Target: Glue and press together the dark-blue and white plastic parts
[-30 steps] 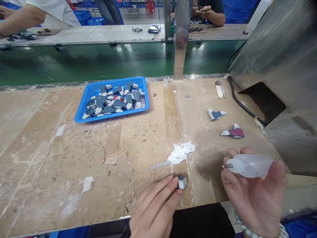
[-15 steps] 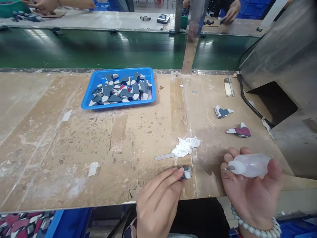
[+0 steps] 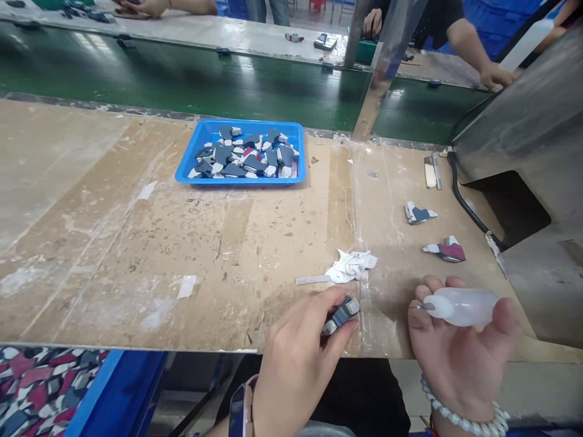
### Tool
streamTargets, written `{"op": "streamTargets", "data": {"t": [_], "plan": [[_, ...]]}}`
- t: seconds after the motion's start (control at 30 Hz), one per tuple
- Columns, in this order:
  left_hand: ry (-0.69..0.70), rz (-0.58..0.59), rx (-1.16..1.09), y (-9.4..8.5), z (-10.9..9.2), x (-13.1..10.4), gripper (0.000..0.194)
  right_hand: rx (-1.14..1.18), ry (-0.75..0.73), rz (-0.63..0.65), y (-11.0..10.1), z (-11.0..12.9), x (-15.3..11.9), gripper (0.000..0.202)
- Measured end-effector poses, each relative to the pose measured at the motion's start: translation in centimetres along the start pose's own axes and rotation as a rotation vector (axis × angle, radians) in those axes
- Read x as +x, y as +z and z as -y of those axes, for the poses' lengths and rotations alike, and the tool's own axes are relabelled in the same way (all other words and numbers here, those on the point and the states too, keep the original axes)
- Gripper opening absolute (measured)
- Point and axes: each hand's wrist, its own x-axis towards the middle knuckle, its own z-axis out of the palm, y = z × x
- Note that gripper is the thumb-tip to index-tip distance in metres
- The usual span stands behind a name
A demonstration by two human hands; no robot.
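Between the thumb and fingers of my left hand (image 3: 306, 349) is a small dark grey-blue and white molded piece (image 3: 342, 314), tilted, just above the front of the table. My right hand (image 3: 460, 346) is palm up, its thumb and curled fingers around a translucent squeeze bottle (image 3: 467, 305). The bottle's thin metal tip points left, toward the piece. Just beyond my left hand lie a crumpled white cloth (image 3: 352, 267) and a flat grey strip (image 3: 312, 280). Two similar pieces, one grey-blue (image 3: 419, 213) and one maroon (image 3: 449, 249), lie beyond my right hand.
A blue tray (image 3: 194, 180) of grey-blue and white pieces stands at the table's back. Behind it runs a green conveyor belt (image 3: 182, 91) with co-workers across it. A metal housing (image 3: 519, 139) and black cable border the right. Below left, a blue bin (image 3: 98, 394) holds many pieces.
My left hand has lifted and turned the piece, its thumb now showing at the near side. The right hand still holds the bottle. A co-worker's arm reaches farther right. The view has shifted.
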Motion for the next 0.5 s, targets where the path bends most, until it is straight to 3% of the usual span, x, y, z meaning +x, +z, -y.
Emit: {"op": "streamTargets", "data": {"t": [0.23, 0.5], "plan": [[0.044, 0.007, 0.017, 0.5, -0.4, 0.5, 0.035, 0.031, 0.026, 0.018, 0.2, 0.1, 0.1, 0.050], [0.085, 0.169, -0.001, -0.1, -0.3, 1.8, 0.026, 0.055, 0.031, 0.017, 0.2, 0.1, 0.1, 0.051]]}}
